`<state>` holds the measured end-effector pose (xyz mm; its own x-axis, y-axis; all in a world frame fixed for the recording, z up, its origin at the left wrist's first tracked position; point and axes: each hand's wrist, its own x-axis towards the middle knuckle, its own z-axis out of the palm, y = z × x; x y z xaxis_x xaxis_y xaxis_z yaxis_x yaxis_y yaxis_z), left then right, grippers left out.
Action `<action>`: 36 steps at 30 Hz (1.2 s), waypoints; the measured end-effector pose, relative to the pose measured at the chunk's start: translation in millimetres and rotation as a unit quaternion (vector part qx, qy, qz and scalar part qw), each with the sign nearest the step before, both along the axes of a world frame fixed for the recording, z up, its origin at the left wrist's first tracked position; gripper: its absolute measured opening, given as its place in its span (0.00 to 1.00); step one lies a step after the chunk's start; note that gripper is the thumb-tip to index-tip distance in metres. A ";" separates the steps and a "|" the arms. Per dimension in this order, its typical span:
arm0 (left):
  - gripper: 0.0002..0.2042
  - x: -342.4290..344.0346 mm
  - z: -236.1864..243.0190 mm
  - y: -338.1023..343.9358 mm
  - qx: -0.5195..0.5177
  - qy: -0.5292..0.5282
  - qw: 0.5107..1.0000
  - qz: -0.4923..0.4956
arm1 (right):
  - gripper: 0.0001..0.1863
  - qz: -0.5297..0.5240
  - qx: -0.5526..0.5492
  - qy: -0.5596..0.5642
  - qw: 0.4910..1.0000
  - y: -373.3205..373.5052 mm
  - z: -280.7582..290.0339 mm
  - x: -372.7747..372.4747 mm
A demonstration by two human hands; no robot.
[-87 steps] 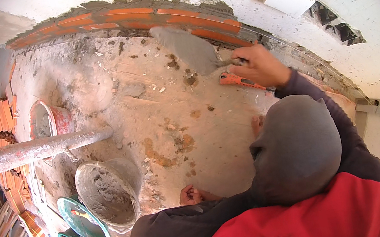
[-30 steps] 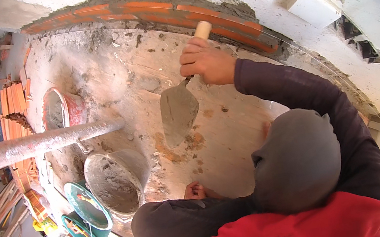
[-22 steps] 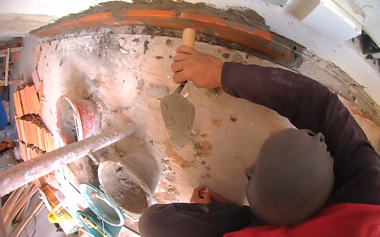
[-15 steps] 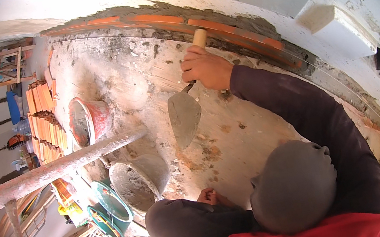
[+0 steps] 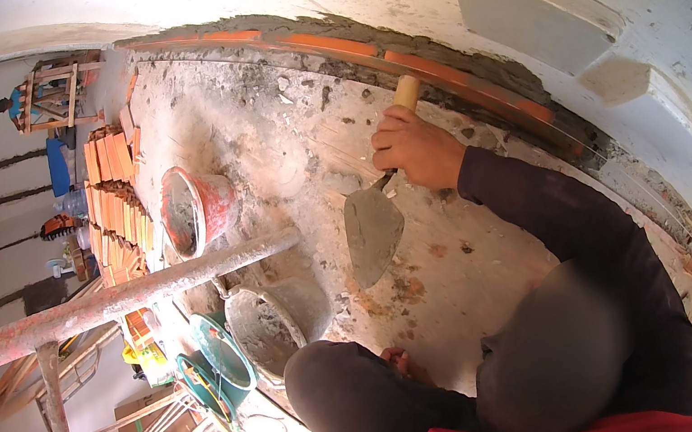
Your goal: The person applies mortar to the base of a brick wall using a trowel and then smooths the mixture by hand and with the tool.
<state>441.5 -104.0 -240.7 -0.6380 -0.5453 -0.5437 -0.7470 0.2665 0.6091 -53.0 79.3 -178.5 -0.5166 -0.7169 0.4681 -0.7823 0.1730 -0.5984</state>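
My right hand [image 5: 421,146] is closed round the wooden handle of a trowel [image 5: 375,234]. The trowel's blade is coated grey and hangs over the dusty floor, pointing back toward me. Just beyond that hand, a low course of orange bricks [image 5: 431,69] in grey mortar runs along the foot of the white wall. Down between my legs is my left hand [image 5: 399,360], fingers curled and partly hidden behind my dark-trousered knee. Whether it holds anything cannot be seen. A grey rounded shape [image 5: 560,345], blurred and unclear, covers the lower middle.
On the left stand a red bucket [image 5: 212,206], a grey mortar bucket [image 5: 276,319] and green buckets [image 5: 227,350]. A splattered scaffold pipe [image 5: 148,290] crosses before them. Stacked bricks [image 5: 118,208] lie behind. A string line [image 5: 647,179] follows the wall. Another person [image 5: 5,105] is far left.
My view has shifted, so the buckets, bricks and wall sit farther right in the picture. My right hand keeps its grip on the trowel, nearly still against the floor.
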 end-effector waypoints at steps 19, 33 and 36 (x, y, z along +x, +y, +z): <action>0.09 -17.5 15.1 3.6 -0.012 -0.069 0.997 0.013 | 0.08 -0.031 -0.040 -0.016 0.999 -4.4 -7.4 -7.0; 0.08 -10.3 6.1 2.1 0.024 -0.033 0.998 0.044 | 0.09 -0.038 -0.071 -0.021 0.997 -3.1 -10.0 -3.5; 0.08 -5.0 1.3 -0.4 0.023 -0.032 0.998 0.050 | 0.10 -0.034 -0.021 -0.033 0.999 0.0 -0.3 -1.5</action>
<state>436.5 -104.5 -239.4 -0.5453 -0.5781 -0.6071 -0.8061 0.1628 0.5690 -54.5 79.3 -178.8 -0.5950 -0.6593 0.4596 -0.7276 0.1988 -0.6566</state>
